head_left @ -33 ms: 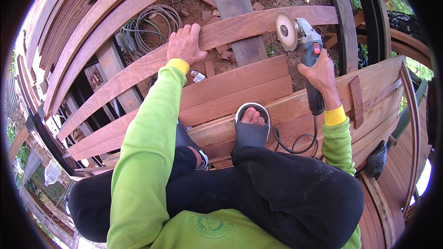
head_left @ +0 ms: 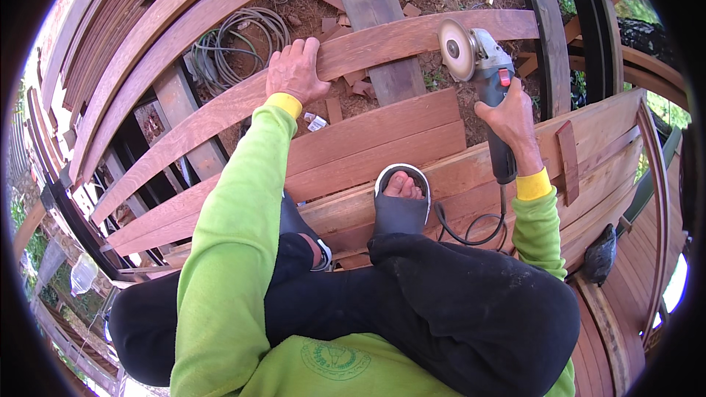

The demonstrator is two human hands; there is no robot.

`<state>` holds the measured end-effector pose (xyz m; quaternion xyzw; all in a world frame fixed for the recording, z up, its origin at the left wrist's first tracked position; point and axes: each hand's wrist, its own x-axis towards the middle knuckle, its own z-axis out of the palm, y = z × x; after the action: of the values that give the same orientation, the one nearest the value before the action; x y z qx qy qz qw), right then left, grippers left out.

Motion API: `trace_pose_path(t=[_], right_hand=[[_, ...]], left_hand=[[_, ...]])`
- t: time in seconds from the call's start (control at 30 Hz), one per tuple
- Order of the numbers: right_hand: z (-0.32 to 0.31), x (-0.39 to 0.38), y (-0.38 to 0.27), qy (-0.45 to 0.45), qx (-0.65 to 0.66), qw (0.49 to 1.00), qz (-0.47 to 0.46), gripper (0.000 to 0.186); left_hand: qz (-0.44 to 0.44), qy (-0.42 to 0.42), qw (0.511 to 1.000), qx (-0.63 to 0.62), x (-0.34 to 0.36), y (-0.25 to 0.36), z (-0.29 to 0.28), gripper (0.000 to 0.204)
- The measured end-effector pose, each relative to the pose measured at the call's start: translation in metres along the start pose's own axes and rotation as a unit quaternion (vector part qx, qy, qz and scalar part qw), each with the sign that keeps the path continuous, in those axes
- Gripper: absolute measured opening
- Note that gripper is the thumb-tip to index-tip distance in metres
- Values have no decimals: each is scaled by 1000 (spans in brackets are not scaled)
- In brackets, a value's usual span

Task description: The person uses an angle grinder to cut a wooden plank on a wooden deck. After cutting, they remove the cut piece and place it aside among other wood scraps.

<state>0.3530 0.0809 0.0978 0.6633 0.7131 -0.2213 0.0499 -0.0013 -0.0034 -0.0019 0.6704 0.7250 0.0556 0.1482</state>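
Looks identical to the earlier frame tbh. My right hand is wrapped round a grey-and-black angle grinder, its round beige disc past the fingers; left hand grips a long reddish-brown wooden board, fingers curled over its far edge.

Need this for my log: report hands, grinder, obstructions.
Left hand grips curved plank. Right hand holds angle grinder, disc contact unclear. Cord loops away from disc.
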Motion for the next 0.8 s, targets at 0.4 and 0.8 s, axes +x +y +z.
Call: trace_pose_path(t=[0.4,0.8], right_hand=[[3,1,4,5,-4,1000,-7,61],[0,2,0,0,-2,1000,0,61]], left_hand=[[-6,-8,1000,4,1,2,-2,57],[-9,-8,1000,1,0,3,-3,54]])
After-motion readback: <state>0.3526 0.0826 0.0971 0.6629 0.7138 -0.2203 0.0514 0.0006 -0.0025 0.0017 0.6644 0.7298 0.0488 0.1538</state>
